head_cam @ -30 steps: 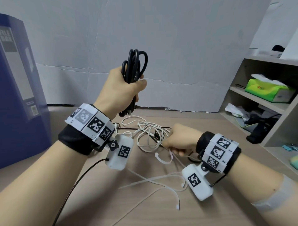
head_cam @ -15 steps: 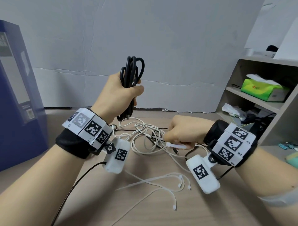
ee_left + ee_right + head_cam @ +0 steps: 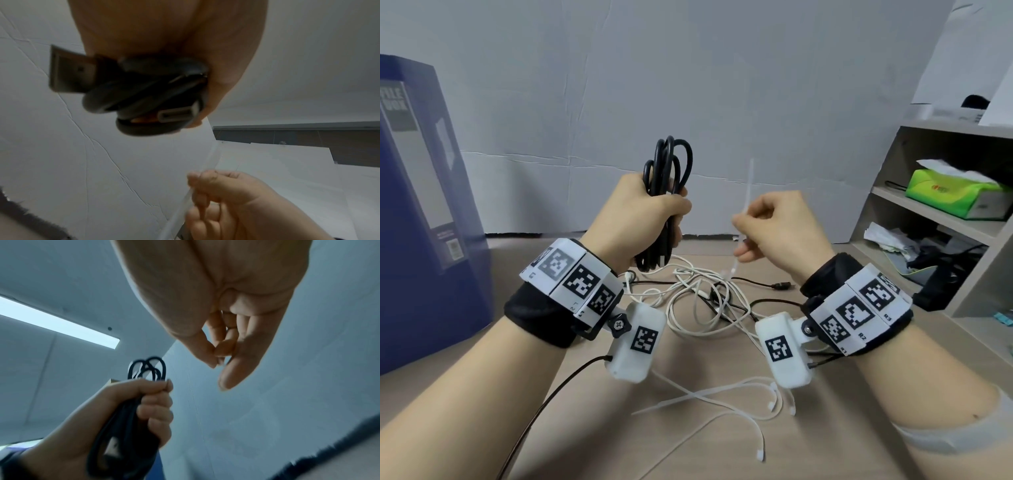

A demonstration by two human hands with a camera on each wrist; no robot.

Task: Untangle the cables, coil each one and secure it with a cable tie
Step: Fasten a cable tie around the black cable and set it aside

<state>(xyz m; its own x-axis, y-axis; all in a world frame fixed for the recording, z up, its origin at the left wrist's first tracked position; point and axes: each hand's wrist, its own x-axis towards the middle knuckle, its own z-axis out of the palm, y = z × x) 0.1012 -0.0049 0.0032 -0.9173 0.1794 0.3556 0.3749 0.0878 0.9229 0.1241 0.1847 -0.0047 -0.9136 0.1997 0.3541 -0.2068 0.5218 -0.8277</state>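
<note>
1. Head view: the left hand (image 3: 640, 209) is raised above the table (image 3: 859, 428), its grip wrapped tight around a coiled black cable (image 3: 666, 202) held upright, loops sticking out above the fist and below it. Beside it and apart from it, the right hand (image 3: 774, 226) pinches a white cable tie (image 3: 745, 202) between thumb and forefinger; the tie stands nearly upright, one end above the hand and one below. On the table under both hands lies a tangle of white cables (image 3: 698, 301) with thin black cables mixed in. Nearer the person, loose cable ties (image 3: 726, 397) lie crossed over each other. A blue file box (image 3: 417, 212) stands at the left, a shelf unit (image 3: 941, 212) with a green tissue pack (image 3: 959, 193) at the right.

2. Left wrist view: the left hand's grip closes on the black coil, and two plug ends (image 3: 72, 69) stick out of it. The right hand shows below, the pale tie blurred in its pinch.

3. Right wrist view: thumb and forefinger tips (image 3: 207, 356) are pressed together; the tie itself is too faint to make out. The left hand holds the coil lower left.
</note>
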